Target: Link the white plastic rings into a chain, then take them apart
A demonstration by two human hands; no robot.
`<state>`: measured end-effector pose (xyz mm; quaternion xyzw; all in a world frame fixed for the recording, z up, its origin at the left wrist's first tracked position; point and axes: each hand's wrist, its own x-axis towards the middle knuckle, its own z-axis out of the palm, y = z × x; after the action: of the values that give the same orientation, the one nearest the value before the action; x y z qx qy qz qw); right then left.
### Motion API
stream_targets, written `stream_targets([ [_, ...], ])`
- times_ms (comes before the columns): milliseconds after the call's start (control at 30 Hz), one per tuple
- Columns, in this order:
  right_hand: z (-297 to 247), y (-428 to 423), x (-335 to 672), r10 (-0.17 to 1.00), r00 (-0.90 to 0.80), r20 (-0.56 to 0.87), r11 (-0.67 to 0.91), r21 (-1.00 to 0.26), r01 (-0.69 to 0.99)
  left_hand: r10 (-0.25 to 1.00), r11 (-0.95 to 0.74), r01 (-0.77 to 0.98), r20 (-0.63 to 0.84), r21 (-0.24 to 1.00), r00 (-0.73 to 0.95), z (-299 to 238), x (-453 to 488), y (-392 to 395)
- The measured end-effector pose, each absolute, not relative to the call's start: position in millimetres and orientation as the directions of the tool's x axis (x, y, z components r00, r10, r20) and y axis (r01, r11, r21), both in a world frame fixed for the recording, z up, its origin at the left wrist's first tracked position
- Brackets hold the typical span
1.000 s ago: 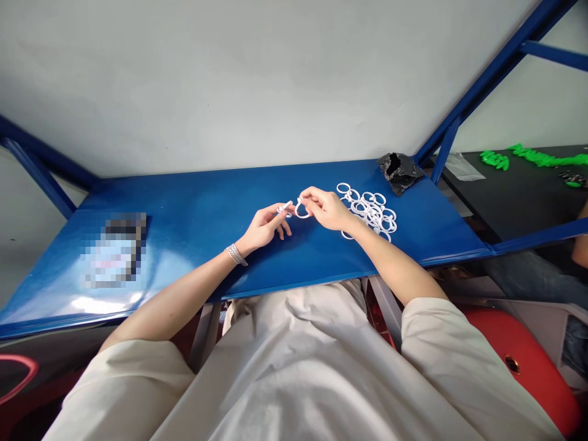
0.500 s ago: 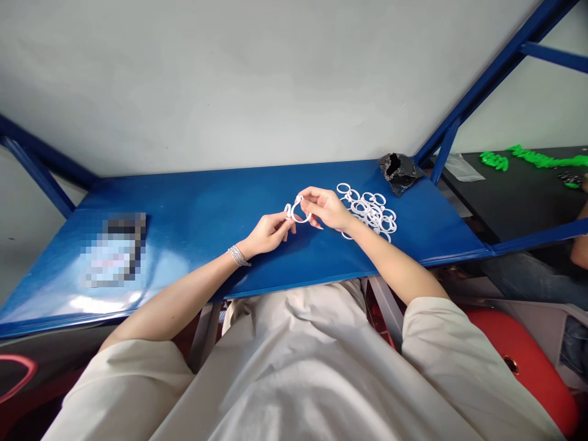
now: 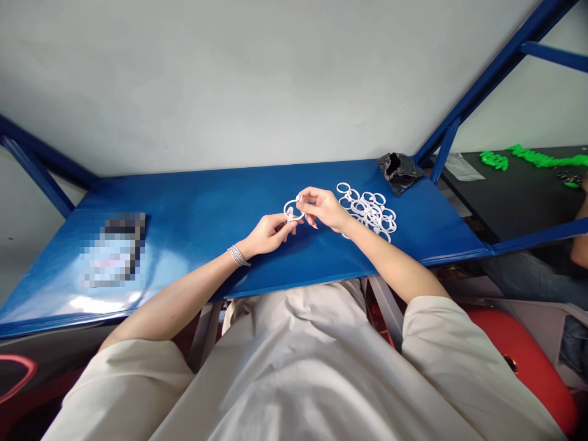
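Both hands meet above the middle of the blue table [image 3: 215, 202]. My right hand [image 3: 325, 207] pinches a white ring [image 3: 285, 205] at its upper right side. My left hand [image 3: 272, 233], with a silver bracelet [image 3: 239, 255] at the wrist, is closed at the ring's lower edge. Its thumb and fingers grip a small white piece [image 3: 290, 212] that shows inside the ring's outline; its exact shape is too small to tell. To the right of my right hand lies a loose pile of white rings [image 3: 370, 211].
A crumpled black plastic bag [image 3: 399, 173] sits at the table's back right corner. Blue frame bars [image 3: 459, 116] rise on both sides. A blurred-out item [image 3: 114, 251] lies at left. Beyond the right bars, a dark table holds bright green pieces [image 3: 542, 159]; another person's arm [image 3: 581, 245] shows there.
My right hand has brought the ring slightly left, so it now overlaps the small white piece in my left hand. The left hand has barely moved. The pile is unchanged.
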<state>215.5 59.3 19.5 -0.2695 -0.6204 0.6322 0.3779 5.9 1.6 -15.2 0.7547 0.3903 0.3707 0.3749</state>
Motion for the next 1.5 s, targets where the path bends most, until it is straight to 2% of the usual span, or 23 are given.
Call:
stream_targets([
  [267,14,69,220,0.86,-0.499,0.11,0.057,-0.991,-0.12,0.884,-0.422,0.207,0.351,0.883,0.308,-13,8,0],
  [467,19,65,220,0.841,-0.527,0.12,0.053,-0.989,-0.142,0.829,-0.558,0.368,0.51,0.744,0.228,-12,5,2],
  [567,22,62,219,0.818,-0.557,0.143,0.071,-0.986,-0.149,0.811,-0.58,0.423,0.544,0.696,0.217,-10,2,2],
  [667,20,61,219,0.811,-0.561,0.167,0.093,-0.983,-0.158,0.83,-0.558,0.414,0.502,0.72,0.245,-8,1,2],
  [833,18,61,218,0.804,-0.57,0.17,0.109,-0.984,-0.14,0.841,-0.529,0.262,0.459,0.807,0.287,-8,3,2],
  [967,18,60,217,0.79,-0.595,0.146,0.105,-0.989,-0.103,0.871,-0.484,0.203,0.446,0.851,0.207,-9,6,2],
  [1133,17,60,218,0.789,-0.594,0.156,0.13,-0.988,-0.086,0.943,-0.312,-0.005,0.31,0.95,0.124,-11,8,5],
  [1267,16,61,217,0.795,-0.587,0.156,0.141,-0.987,-0.072,0.952,-0.242,-0.045,0.246,0.969,0.18,-15,8,8],
  [1500,14,62,217,0.8,-0.58,0.152,0.15,-0.987,-0.051,0.946,-0.212,-0.111,0.233,0.971,0.225,-18,8,8],
])
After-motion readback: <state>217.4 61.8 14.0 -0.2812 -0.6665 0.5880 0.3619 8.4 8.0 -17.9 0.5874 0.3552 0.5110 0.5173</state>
